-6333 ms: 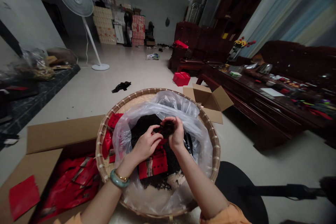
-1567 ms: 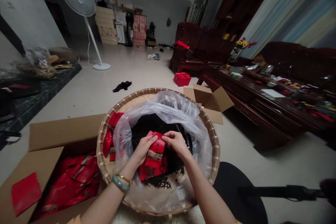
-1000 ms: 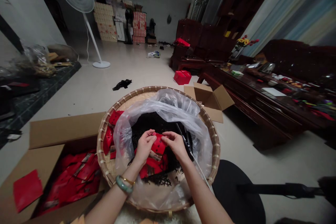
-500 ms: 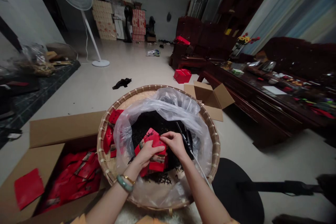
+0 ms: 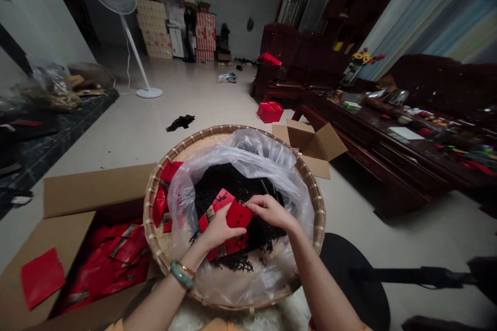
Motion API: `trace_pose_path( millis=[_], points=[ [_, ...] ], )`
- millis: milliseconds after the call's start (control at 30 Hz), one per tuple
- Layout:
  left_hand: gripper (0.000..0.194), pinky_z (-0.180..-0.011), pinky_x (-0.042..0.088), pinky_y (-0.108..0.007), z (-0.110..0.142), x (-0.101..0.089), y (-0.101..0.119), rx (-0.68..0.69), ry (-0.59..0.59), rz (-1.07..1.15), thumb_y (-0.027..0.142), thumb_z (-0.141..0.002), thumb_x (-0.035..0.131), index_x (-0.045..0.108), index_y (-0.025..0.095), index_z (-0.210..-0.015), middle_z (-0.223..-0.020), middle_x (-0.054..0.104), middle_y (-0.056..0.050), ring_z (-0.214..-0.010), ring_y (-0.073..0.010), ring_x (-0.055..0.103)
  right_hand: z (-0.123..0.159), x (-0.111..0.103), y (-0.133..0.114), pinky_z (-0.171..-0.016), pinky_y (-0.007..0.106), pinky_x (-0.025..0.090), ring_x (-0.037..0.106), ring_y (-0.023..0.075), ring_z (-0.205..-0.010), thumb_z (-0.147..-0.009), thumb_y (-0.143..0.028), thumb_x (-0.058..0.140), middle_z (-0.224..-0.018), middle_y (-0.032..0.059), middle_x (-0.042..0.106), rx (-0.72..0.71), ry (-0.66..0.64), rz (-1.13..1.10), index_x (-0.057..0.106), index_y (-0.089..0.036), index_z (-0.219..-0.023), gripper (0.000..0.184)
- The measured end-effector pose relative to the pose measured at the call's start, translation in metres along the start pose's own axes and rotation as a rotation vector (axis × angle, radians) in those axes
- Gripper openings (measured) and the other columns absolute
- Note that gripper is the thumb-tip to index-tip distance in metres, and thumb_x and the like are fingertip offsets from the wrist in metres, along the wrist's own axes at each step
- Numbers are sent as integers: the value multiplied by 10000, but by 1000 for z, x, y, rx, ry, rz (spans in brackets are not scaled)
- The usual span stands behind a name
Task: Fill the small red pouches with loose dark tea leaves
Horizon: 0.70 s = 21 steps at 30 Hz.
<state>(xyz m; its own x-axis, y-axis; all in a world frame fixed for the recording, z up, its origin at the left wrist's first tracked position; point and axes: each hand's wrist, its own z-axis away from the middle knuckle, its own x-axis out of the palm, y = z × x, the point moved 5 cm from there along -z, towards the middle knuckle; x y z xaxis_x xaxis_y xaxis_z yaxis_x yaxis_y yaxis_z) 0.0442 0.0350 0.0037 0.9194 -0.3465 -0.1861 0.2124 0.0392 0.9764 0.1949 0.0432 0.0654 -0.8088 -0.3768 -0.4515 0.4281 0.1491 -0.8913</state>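
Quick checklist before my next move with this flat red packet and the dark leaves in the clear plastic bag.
1. Flat red packet held between left hand and right hand: ok.
2. Clear plastic bag open around the dark curled leaves: ok.
3. Round woven bamboo tray under the bag: ok.
4. Spare red packets in the brown cardboard box, beside the tray on the left: ok.
5. Held packet's mouth open: cannot tell, the hands cover it.
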Motion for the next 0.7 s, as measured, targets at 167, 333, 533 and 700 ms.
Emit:
trace_pose_path(
  millis=[167, 333, 533, 700],
  points=[
    [739, -923, 427, -397, 7, 8, 2, 162, -73, -253, 302, -539, 772, 518, 211, -1226, -1146, 625, -86, -1042, -277, 575, 6, 0, -25, -658, 219, 432, 627, 174, -744, -729, -233, 600, -854, -16, 716, -8, -352, 247, 711, -212, -994, 289],
    [758, -861, 459, -350, 10, 11, 4, 267, -103, -338, 283, -615, 719, 425, 200, -1309, -1136, 636, -88, -979, -239, 607, 2, 10, -42, -568, 220, 355, 621, 174, -671, -695, -156, 619, -718, 32, 703, 9, -243, 841, 732, -201, -834, 185],
    [591, -817, 469, -325, 10, 7, 7, 311, -92, -380, 252, -628, 701, 536, 173, -1189, -1072, 666, -83, -928, -225, 621, 13, 22, -59, -557, 218, 332, 627, 157, -750, -775, -219, 607, -845, 22, 691, -90, -243, 924, 721, -251, -849, 140],
    [336, -699, 484, -284, 8, 8, 5, 290, -98, -273, 245, -637, 697, 640, 140, -951, -848, 696, -45, -751, -184, 624, 18, 18, -70, -566, 211, 354, 607, 139, -703, -835, -253, 569, -788, 32, 659, -114, -240, 818, 721, -223, -841, 156]
  ],
)
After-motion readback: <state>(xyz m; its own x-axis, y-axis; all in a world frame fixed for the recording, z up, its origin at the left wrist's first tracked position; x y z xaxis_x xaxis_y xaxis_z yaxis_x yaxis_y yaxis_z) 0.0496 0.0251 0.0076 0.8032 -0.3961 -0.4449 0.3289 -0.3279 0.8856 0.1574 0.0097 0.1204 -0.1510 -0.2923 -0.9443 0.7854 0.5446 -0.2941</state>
